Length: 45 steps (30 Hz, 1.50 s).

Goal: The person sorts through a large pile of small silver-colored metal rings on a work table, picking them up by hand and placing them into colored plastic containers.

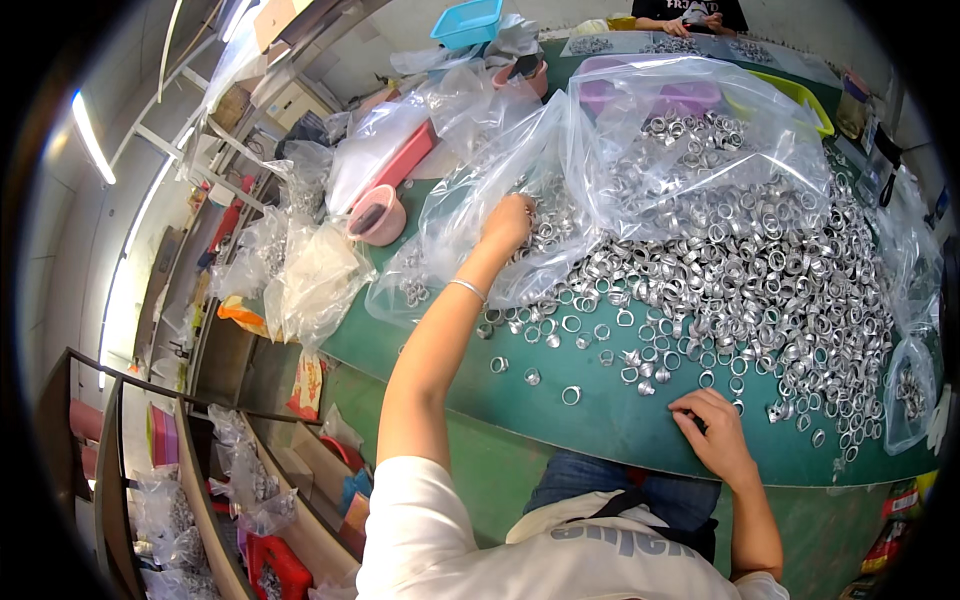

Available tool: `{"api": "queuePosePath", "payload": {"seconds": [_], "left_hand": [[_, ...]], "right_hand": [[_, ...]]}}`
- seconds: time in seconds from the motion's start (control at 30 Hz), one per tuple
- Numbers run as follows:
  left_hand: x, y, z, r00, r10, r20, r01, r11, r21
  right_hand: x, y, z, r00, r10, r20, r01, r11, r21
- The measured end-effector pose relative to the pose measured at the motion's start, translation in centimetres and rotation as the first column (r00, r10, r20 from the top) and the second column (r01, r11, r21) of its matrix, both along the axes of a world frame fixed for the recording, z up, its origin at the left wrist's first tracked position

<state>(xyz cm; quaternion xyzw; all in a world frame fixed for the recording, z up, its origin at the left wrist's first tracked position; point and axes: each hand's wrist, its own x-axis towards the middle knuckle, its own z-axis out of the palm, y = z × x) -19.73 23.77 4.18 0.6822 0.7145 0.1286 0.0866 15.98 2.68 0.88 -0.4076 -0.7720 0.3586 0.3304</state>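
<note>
My left hand (508,222) is stretched forward at the opening of a clear plastic bag (465,215) with metal rings in it. Its fingers are curled closed beside those rings, and what they hold, if anything, is hidden. Near the table's front edge my right hand (712,430) rests on the green tabletop (520,425), fingers loosely bent, thumb apart, nothing visible in it. Just beyond its fingertips lie loose silver rings (707,379). A large heap of silver rings (760,270) spreads across the right side, partly under another clear bag (640,130).
Left of the bag stand a pink cup (378,216) and a red tray (405,155). A lime-green tray (790,95) and blue basket (467,22) are farther back. Across the table, another person's hands (690,24) work near small piles. Shelving (190,440) with bagged parts stands at left.
</note>
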Motion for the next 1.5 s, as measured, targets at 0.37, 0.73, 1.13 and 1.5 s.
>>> {"api": "queuePosePath", "payload": {"seconds": [0.37,0.73,1.13,1.5], "left_hand": [[0.3,0.1,-0.3,0.993,-0.113,0.023,0.109,0.985,0.130],[10.5,-2.9,8.2,0.485,-0.322,0.813,0.633,0.770,-0.072],[11.3,-0.5,10.4,0.450,-0.446,0.773,0.269,0.894,0.359],[0.1,-4.2,-2.0,0.961,0.019,-0.275,0.036,0.980,0.194]], "right_hand": [[-0.1,0.0,0.0,1.000,0.004,-0.011,-0.004,1.000,0.001],[-0.3,-0.1,0.1,1.000,0.001,-0.024,-0.001,1.000,0.022],[0.0,-0.1,-0.1,1.000,-0.007,-0.012,0.007,1.000,-0.016],[-0.1,-0.1,0.1,1.000,-0.001,0.004,0.001,1.000,0.001]]}}
